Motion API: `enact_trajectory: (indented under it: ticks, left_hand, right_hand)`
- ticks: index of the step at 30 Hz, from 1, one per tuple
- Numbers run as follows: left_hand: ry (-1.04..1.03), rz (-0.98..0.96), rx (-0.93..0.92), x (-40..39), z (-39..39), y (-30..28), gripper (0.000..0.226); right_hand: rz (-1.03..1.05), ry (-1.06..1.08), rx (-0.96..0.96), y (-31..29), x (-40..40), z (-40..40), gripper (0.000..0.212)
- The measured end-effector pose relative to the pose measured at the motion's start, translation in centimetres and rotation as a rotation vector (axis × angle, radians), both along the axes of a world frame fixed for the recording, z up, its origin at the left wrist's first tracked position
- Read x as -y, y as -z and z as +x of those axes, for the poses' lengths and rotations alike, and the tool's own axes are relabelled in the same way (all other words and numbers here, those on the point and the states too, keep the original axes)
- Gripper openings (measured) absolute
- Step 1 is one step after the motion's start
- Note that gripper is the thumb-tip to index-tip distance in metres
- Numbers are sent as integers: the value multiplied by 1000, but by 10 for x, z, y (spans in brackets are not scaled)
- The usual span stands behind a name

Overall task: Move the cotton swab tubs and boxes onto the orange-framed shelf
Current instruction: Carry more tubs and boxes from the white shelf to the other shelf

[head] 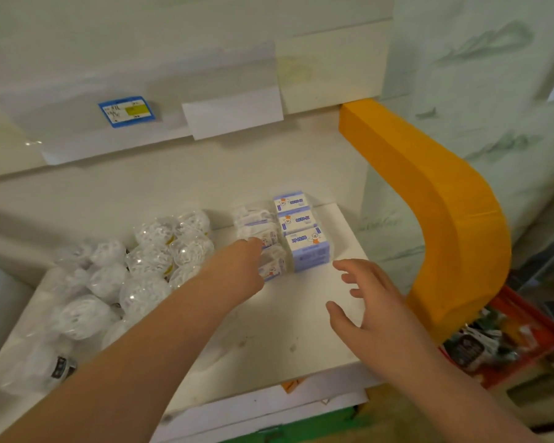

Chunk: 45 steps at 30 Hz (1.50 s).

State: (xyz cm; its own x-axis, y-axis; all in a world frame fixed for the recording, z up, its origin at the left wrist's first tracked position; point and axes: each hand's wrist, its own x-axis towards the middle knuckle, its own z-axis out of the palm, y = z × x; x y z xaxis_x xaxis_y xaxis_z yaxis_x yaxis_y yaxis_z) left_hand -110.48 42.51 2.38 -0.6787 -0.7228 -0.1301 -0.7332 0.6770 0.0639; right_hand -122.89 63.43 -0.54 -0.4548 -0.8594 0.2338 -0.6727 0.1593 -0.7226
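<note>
Three purple-and-white cardboard boxes (pixel 303 230) are being kept in a row on the white shelf (pixel 288 321), beside clear swab tubs (pixel 263 244). Round clear tubs (pixel 147 266) packed with white swabs are lying left. The nearest tub is being touched by the left hand (pixel 237 266), grip unclear. The right hand (pixel 365 302) is being held spread, empty.

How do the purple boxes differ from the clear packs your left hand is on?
The purple boxes are opaque printed card, three in a row front to back, untouched. The clear packs are see-through, their white contents visible, and the left hand is on them. The boxes stand nearer the orange frame. Both rest side by side on the white shelf.
</note>
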Motion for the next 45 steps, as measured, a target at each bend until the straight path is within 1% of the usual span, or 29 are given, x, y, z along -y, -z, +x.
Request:
enact_trajectory:
  ticks: [3, 7, 9, 11, 13, 17, 21, 24, 28, 32, 36, 38, 41, 45]
  left_hand:
    - [5, -6, -42, -1, 4, -3, 48]
    - [-16, -34, -231, -10, 26, -19, 61]
    - [-19, -78, -334, -17, 46, -29, 63]
    - [-12, -156, -397, -22, 68, -37, 60]
    - [-27, -223, -422, -27, 93, -43, 58]
    - [-159, -347, -461, -34, 143, -53, 58]
    - [-293, -444, -424, -42, 201, -65, 59]
    - [-408, -489, -417, -48, 247, -73, 59]
    - [-474, -606, -549, -56, 309, -81, 55]
    - [-516, -635, -608, -61, 378, -89, 55]
    - [-596, -580, -577, -59, 463, -92, 61]
    - [-640, -541, -590, -55, 509, -89, 63]
    - [-635, -522, -585, -48, 569, -81, 63]
    - [-642, -465, -565, -39, 629, -70, 63]
  right_hand:
    - [-12, -17, -9, -1, 3, 0, 51]
    - [-49, -60, -2, -7, 16, 3, 49]
    - [-86, -77, -9, -11, 28, 7, 49]
    - [-115, -93, 6, -14, 43, 15, 50]
    - [-131, -122, 14, -18, 57, 26, 51]
    - [-147, -193, -11, -28, 87, 54, 51]
    - [-146, -244, -129, -40, 114, 89, 54]
    - [-113, -288, -160, -50, 128, 119, 55]
    - [-122, -361, -219, -67, 141, 175, 54]
    - [-145, -404, -255, -87, 150, 246, 52]
    - [-180, -439, -273, -104, 153, 336, 50]
    - [-178, -468, -286, -107, 153, 384, 49]
    - [-191, -491, -324, -107, 157, 448, 46]
    - [-207, -473, -341, -108, 167, 513, 49]
